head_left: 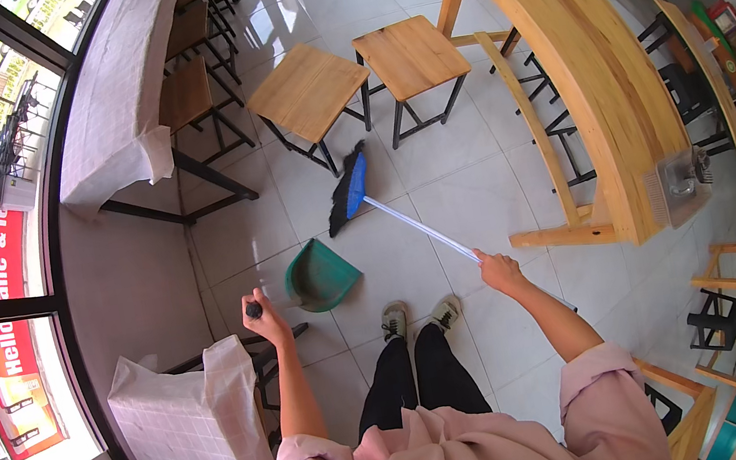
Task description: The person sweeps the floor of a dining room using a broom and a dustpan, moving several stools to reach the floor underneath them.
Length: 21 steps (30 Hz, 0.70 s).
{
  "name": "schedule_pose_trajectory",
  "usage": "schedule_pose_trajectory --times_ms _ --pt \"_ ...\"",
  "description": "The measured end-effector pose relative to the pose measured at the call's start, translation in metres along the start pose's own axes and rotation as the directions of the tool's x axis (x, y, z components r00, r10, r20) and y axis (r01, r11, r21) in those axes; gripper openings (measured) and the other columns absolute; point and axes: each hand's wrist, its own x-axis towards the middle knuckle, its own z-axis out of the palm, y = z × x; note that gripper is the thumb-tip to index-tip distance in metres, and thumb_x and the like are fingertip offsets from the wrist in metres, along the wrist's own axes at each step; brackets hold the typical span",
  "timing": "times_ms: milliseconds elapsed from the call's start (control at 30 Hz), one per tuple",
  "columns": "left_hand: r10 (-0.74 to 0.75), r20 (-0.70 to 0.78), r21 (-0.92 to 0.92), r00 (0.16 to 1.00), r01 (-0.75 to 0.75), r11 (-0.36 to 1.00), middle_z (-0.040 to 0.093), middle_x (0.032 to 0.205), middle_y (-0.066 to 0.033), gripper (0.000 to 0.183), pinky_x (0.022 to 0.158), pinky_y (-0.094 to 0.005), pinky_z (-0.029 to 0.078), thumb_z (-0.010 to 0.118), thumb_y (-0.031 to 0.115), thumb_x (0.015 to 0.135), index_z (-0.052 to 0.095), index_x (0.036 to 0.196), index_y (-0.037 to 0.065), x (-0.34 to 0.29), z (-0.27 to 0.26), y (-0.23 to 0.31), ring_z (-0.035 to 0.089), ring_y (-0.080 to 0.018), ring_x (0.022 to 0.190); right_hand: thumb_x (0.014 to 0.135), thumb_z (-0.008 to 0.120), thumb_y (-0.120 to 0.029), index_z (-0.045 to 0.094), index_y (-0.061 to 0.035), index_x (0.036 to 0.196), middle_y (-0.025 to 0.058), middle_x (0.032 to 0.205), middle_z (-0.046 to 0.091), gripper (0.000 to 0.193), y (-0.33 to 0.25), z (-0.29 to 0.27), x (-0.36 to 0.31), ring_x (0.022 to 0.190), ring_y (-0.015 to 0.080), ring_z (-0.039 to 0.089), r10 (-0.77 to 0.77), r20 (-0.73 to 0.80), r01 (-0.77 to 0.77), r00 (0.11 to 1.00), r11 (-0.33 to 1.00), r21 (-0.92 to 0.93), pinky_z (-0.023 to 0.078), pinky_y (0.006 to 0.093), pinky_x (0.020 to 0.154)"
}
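Note:
My left hand (266,318) is closed round the dark-tipped upright handle of a green dustpan (324,275). The pan rests on the floor ahead of my feet, its open side turned to the right. My right hand (501,271) grips the pale stick of a broom (361,185), which slants away to the far left. The broom has a blue head and black bristles that touch the tiles beyond the dustpan, apart from it. Whatever lies inside the pan is too dark to make out.
Two wooden-topped stools (311,92) with black legs stand just past the broom. A long wooden table (587,60) runs along the right. Cloth-covered tables (193,431) line the left wall, with more stools beneath the far one. Pale floor tiles (234,237) surround the broom.

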Motion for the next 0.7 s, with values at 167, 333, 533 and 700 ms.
schedule_pose_trajectory --times_ms 167,333,533,700 --pt "-0.025 0.033 0.017 0.999 0.025 1.000 0.034 0.056 0.0042 0.030 0.045 -0.0202 0.023 0.052 0.013 0.083 0.035 0.059 0.006 0.004 -0.010 0.006 0.029 -0.0041 0.052 0.086 0.040 -0.024 0.036 -0.0216 0.126 0.0203 0.087 0.059 0.040 0.061 0.012 -0.059 0.086 0.0376 0.057 0.096 0.025 -0.095 0.995 0.994 -0.055 0.045 0.0466 0.073" --pt "-0.051 0.108 -0.031 0.993 0.055 0.998 0.033 0.056 0.0040 0.031 0.046 -0.0210 0.023 0.052 0.012 0.084 0.034 0.059 0.005 -0.002 0.018 0.009 0.028 -0.0048 0.052 0.086 0.041 -0.024 0.041 -0.0238 0.125 0.0225 0.091 0.058 0.039 0.102 0.000 -0.116 0.087 0.0386 0.055 0.233 0.041 -0.234 0.972 0.972 0.036 0.043 0.0457 0.077" --pt "-0.041 0.233 -0.032 0.972 0.049 0.998 0.031 0.053 0.0035 0.032 0.046 -0.0232 0.022 0.056 0.011 0.082 0.035 0.058 0.003 -0.021 0.081 0.011 0.026 -0.0065 0.052 0.084 0.046 -0.023 0.045 -0.0178 0.122 0.0214 0.080 0.060 0.038 0.121 -0.046 -0.189 0.079 0.0372 0.058 0.339 -0.157 -0.340 0.927 0.940 0.024 0.045 0.0449 0.072" --pt "-0.043 0.337 0.038 0.941 0.032 0.999 0.036 0.052 0.0020 0.029 0.046 -0.0226 0.026 0.057 0.011 0.080 0.041 0.059 0.001 -0.042 0.139 0.031 0.030 -0.0070 0.052 0.082 0.048 -0.017 0.049 -0.0104 0.116 0.0101 0.064 0.059 0.035 0.140 -0.079 -0.166 0.059 0.0247 0.060 0.194 -0.439 -0.362 0.877 0.867 -0.342 0.048 0.0362 0.056"
